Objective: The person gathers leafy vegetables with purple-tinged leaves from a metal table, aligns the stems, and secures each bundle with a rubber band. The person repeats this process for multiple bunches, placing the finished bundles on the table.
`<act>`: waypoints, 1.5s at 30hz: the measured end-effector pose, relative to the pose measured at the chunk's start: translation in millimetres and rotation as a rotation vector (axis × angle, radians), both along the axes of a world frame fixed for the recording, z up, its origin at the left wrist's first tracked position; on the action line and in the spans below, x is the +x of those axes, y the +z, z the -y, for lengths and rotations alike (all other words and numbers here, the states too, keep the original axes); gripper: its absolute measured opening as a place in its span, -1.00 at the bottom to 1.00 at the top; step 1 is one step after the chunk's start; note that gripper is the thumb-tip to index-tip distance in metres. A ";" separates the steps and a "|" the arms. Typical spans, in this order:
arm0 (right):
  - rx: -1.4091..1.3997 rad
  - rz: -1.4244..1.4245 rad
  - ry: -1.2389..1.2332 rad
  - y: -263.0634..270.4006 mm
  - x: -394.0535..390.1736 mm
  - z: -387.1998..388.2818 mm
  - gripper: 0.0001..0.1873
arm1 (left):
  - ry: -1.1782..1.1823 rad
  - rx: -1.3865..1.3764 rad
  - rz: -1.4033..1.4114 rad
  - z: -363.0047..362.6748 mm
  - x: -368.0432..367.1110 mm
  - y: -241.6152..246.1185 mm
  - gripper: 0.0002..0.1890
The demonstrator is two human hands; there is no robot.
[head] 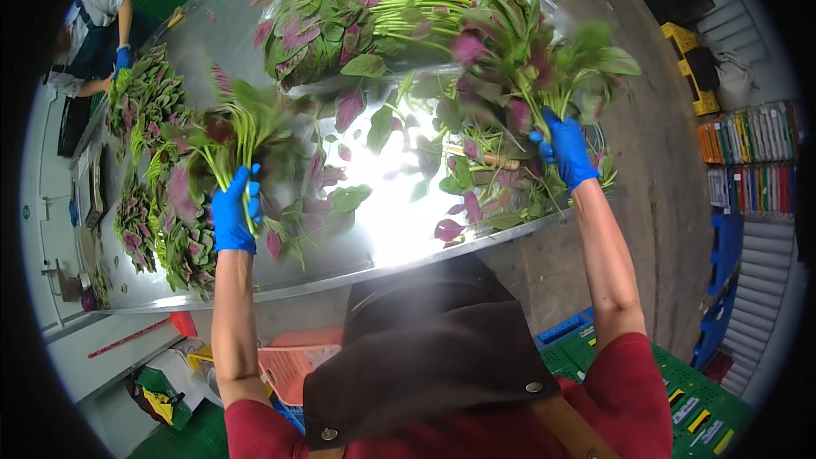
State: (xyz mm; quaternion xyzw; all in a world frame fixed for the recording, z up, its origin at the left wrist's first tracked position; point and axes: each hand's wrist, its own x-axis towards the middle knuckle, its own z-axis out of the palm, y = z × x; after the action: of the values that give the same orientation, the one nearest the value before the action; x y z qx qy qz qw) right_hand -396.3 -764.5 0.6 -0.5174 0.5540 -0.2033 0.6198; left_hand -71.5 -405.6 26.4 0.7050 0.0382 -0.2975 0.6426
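Blue gloves cover both my hands. My left hand (237, 209) is closed around the stems of a bunch of red-and-green amaranth leaves (245, 118), blurred at the top. On the right, my right hand (566, 143) grips another leafy amaranth bunch (583, 67), also blurred. A large heap of amaranth (421, 6) with pale green stems lies at the back of the metal table (306, 277). Loose leaves (349, 108) are scattered between my hands. Beside my right hand, a wooden-handled tool (500, 160) lies partly under trimmings; its type is unclear.
Bundled amaranth (143, 102) lines the table's left side. A co-worker (95, 32) with a blue glove handles greens at the far left. A pink plastic basket (299, 360) and green crates (663, 389) stand below the near edge. Stacked crates (752, 134) are at right.
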 end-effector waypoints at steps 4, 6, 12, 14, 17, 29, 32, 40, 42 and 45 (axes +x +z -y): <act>-0.296 0.372 -0.050 33.0 -8.0 -11.5 -0.72 | 0.108 -0.412 0.122 -25.4 20.0 4.7 -0.69; -0.136 0.166 -0.028 10.0 -1.1 -3.2 -0.71 | 0.122 -0.213 0.011 -10.1 14.1 0.0 -0.68; -0.083 0.363 -0.023 46.2 21.0 -40.7 -0.73 | 0.116 -0.506 0.021 6.8 -16.8 16.3 -0.68; -0.038 0.348 -0.037 54.9 32.0 -62.3 -0.70 | 0.140 -0.453 0.007 32.2 -55.4 28.1 -0.68; -0.021 0.341 0.010 49.5 41.7 -93.8 -0.69 | 0.030 -0.452 -0.170 59.4 -88.9 14.4 -0.60; -0.014 0.466 0.065 47.3 22.0 -108.2 -0.76 | -0.036 -0.400 -0.068 65.1 -110.2 7.2 -0.73; -0.007 0.119 0.122 17.4 15.3 -51.0 -0.76 | 0.054 -0.142 -0.115 41.9 -53.3 -10.5 -0.77; -0.277 0.159 -0.051 40.7 -11.3 42.2 -0.74 | 0.069 -0.105 0.173 -12.4 33.4 13.5 -0.72; -0.213 0.391 -0.079 51.5 -25.0 51.3 -0.76 | 0.087 -0.149 0.146 -29.7 52.3 15.4 -0.72; -0.334 0.075 -0.098 47.7 3.7 43.4 -0.77 | 0.133 0.031 0.080 -25.3 59.2 15.1 -0.68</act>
State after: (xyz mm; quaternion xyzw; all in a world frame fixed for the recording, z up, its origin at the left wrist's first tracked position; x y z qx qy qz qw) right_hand -392.7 -807.9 48.3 -0.5777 0.5134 -0.3416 0.5347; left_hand -12.3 -380.3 41.5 0.7221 0.0637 -0.2250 0.6510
